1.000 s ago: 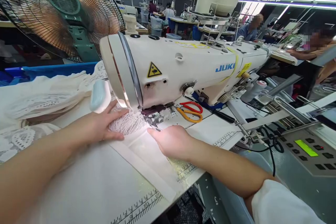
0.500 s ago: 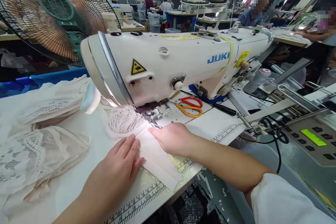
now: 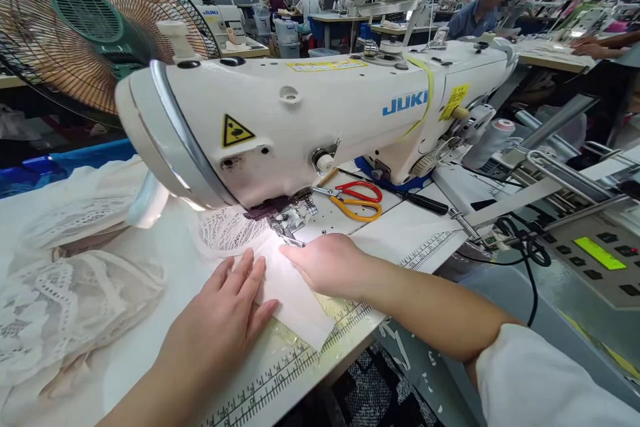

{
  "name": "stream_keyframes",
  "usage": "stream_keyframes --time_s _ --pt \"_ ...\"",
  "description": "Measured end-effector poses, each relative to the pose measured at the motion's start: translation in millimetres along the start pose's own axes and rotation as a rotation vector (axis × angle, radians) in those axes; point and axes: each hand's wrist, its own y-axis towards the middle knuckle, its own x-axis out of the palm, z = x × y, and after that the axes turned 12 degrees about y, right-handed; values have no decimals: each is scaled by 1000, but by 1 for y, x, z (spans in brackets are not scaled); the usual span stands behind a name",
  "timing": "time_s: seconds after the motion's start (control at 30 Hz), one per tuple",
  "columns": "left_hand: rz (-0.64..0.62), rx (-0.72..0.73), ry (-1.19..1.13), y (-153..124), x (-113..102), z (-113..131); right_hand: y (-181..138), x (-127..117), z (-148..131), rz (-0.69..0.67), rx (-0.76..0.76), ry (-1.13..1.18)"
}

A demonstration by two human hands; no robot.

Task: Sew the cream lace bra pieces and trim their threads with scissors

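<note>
A piece of white fabric with a lace panel (image 3: 230, 230) lies under the head of a white sewing machine (image 3: 345, 103). Its plain white part (image 3: 297, 310) reaches down toward the table's front edge. My left hand (image 3: 220, 307) rests flat on the fabric's left side, fingers stretched forward and thumb apart. Close to the presser foot (image 3: 287, 221), my right hand (image 3: 327, 263) is closed at the fabric's right edge, with one digit pointing at the foot. Its other fingers are tucked underneath and mostly hidden.
Scissors with red and orange handles (image 3: 357, 200) and a black-handled tool (image 3: 425, 203) lie right of the needle area. Lace pieces (image 3: 85, 307) are piled at left. A fan (image 3: 95, 20) stands behind; a control panel (image 3: 597, 257) sits at right. Several people work beyond.
The camera view has shifted, so the machine appears farther left. The white fabric's near end has drawn slightly up and left toward the needle. Both hands keep nearly the same pose.
</note>
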Motion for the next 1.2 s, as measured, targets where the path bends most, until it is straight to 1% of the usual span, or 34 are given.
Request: stream_keyframes --time_s 0.13,0.4,0.47,0.6,0.77,0.8,0.87,0.97,1.03,1.1,1.13,1.2 --pt "-42 -18 -5 4 -2 3 -3 -3 3 -15 -20 11" --pt "-249 -70 -59 22 -13 -1 -7 -7 8 -50 -68 -20" --pt "-269 -81 -69 25 -11 -5 -7 -6 9 -54 -75 -28" --pt "-267 -96 -103 31 -7 -15 -8 -7 10 -75 -88 -47" --pt "-325 -92 -110 42 -6 -33 -11 -7 12 -66 -124 -48" --pt "-318 -83 -96 44 -7 -36 -13 -6 13 -63 -134 -47" --pt "-263 -55 -60 44 -7 -39 -18 -2 16 -53 -158 -46" --pt "-90 61 -35 37 -7 -34 -27 6 22 -19 -211 -52" --pt "42 184 -75 28 -9 -22 -34 12 26 3 -234 -63" --pt "142 291 -169 19 -13 -7 -39 17 29 23 -245 -63" --pt "170 324 -228 15 -15 1 -40 18 30 32 -246 -61" --pt "190 345 -333 12 -18 12 -42 21 30 46 -244 -56"
